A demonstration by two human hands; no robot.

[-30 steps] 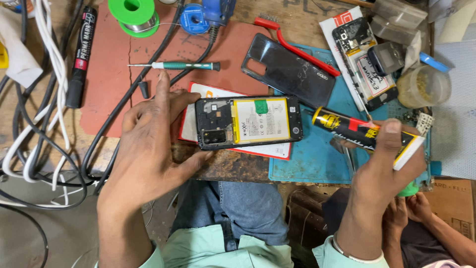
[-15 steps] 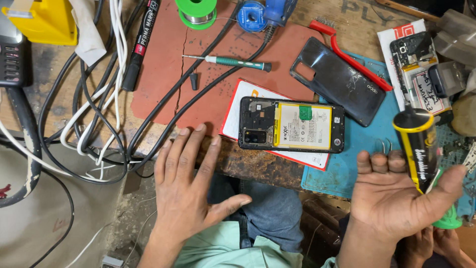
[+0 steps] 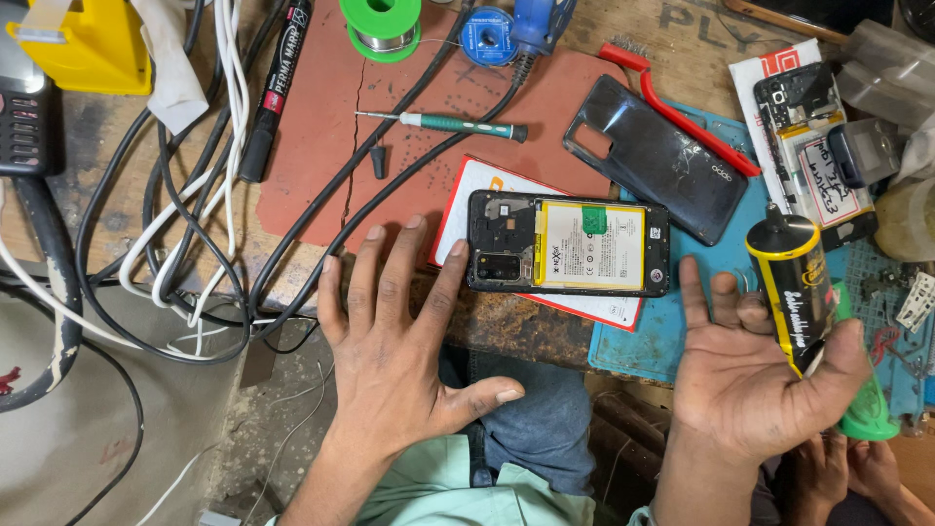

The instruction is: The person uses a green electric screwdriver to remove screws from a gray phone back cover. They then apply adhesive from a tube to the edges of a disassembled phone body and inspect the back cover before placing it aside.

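My left hand [image 3: 399, 351] has come off the opened phone [image 3: 568, 244] and now lies flat, fingers spread, on the surface edge just left of it, gripping nothing. My right hand [image 3: 755, 380] has drawn back toward me, palm up, thumb clamping the yellow-and-black glue tube [image 3: 794, 292]. So the phone lies free on a white card, back cover off, battery and camera block exposed. The black back cover [image 3: 662, 156] lies beyond it.
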